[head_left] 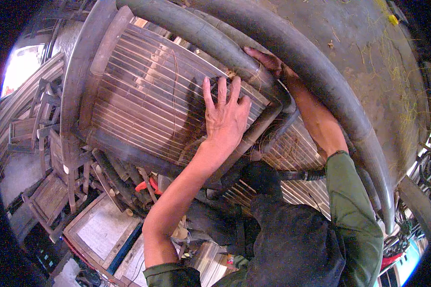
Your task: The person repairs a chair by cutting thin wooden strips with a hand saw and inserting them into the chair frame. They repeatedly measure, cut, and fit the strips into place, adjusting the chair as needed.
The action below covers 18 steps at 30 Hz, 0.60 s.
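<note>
Inner bamboo pole (201, 33) slants down rightward beyond the left hand (226, 115), spread over slats (139, 86), gripping nothing — the nearer right hand (267, 62) lies alongside, grip unclear.

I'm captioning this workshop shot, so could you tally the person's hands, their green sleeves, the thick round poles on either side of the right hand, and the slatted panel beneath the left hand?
Hands: 2 (left hand, right hand)
Green sleeves: 2 (left sleeve, right sleeve)
Thick poles: 2 (inner pole, outer pole)
Slatted panel: 1
Total: 7
</note>
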Tool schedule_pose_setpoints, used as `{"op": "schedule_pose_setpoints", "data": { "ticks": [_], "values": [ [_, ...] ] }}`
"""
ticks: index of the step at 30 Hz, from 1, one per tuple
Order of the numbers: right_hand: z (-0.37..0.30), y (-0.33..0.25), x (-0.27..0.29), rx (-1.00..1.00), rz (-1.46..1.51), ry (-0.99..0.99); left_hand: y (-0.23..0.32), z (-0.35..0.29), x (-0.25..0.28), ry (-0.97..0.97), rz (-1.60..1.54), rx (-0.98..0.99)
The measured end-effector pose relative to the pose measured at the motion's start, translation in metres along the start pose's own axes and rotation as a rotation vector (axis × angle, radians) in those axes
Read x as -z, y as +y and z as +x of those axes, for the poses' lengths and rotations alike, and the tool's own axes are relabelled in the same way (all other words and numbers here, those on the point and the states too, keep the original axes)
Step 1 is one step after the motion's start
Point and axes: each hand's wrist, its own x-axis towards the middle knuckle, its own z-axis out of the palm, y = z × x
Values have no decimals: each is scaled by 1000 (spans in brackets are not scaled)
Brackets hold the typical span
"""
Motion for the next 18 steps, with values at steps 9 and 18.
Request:
{"op": "schedule_pose_setpoints", "data": {
  "ticks": [9,18],
  "values": [
    [3,-4,13,38,6,22,4,1,6,-63,-37,-16],
    [6,-11,10,82,12,3,-6,12,11,-72,101,-61]
  ]
}}
